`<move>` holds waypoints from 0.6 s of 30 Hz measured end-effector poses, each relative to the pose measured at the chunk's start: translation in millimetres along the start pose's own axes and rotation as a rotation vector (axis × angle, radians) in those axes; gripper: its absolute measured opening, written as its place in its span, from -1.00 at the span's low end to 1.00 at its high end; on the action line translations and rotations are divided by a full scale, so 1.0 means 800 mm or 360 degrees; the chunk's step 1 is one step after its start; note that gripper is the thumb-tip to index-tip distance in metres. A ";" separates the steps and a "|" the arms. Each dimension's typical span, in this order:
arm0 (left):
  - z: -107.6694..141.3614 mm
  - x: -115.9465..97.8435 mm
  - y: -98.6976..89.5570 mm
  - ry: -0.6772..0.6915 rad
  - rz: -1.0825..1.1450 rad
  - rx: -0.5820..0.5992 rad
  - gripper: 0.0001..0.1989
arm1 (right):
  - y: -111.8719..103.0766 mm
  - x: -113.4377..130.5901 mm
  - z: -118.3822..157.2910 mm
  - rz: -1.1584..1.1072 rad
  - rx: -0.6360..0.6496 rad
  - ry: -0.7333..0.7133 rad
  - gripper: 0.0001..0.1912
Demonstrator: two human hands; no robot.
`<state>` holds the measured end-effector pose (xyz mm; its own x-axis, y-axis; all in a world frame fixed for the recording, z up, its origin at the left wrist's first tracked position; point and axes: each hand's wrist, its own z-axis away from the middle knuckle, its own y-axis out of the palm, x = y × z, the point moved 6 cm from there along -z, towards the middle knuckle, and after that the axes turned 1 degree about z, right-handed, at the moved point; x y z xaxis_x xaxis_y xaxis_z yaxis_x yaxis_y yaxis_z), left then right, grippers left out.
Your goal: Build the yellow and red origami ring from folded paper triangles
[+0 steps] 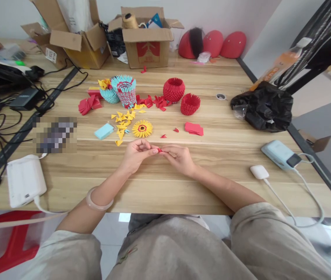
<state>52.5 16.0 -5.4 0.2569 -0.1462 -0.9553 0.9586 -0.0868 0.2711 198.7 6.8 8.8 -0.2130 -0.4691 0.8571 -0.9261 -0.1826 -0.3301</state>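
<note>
Both hands meet at the middle of the table over a small folded red paper piece [160, 150]. My left hand [136, 154] pinches one side of it, thumb against fingers, and my right hand [179, 157] pinches the other. Just beyond lies a yellow paper flower disc [142, 128] with a dark centre. Two little red folded pieces [176, 130] rest past my right hand, beside a stack of red paper slips [193, 129]. Scattered yellow folded triangles [123, 121] and a light blue paper stack [104, 131] sit past my left hand.
Farther back stand a blue-and-red paper vase [126, 91] and two red paper bowls [174, 90]. Cardboard boxes [147, 48] line the wall. A black plastic bag [266, 107] and a blue power bank [279, 153] are at right; a white power bank [26, 182] and cables are at left.
</note>
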 end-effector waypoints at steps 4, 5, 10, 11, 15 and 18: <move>0.001 -0.001 0.004 0.0012 0.0000 0.0022 -0.62 | 0.003 -0.007 0.002 -0.0145 0.0025 0.0091 -0.82; 0.001 -0.002 0.004 0.0022 -0.0004 0.0022 -0.62 | 0.004 -0.011 0.002 -0.0186 0.0046 0.0123 -0.81; -0.008 -0.019 -0.021 0.0273 0.0003 -0.0263 -0.69 | 0.011 -0.017 -0.004 0.0070 0.0207 -0.0034 -0.76; -0.010 -0.023 -0.028 0.0335 -0.0019 -0.0327 -0.72 | 0.016 -0.015 -0.006 0.0223 0.0286 -0.0130 -0.72; -0.018 -0.029 -0.048 0.0374 -0.0125 -0.0450 -0.75 | 0.039 -0.021 -0.006 0.0737 0.0635 -0.0329 -0.61; -0.020 -0.031 -0.054 0.0362 -0.0236 -0.0457 -0.78 | 0.040 -0.028 -0.005 0.0740 0.0653 -0.0305 -0.70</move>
<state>6.8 39.5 4.4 0.1027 0.0721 -0.9921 0.9743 0.1936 0.1149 173.0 15.2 -19.6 -0.4688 -0.7177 0.5149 -0.5481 -0.2207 -0.8067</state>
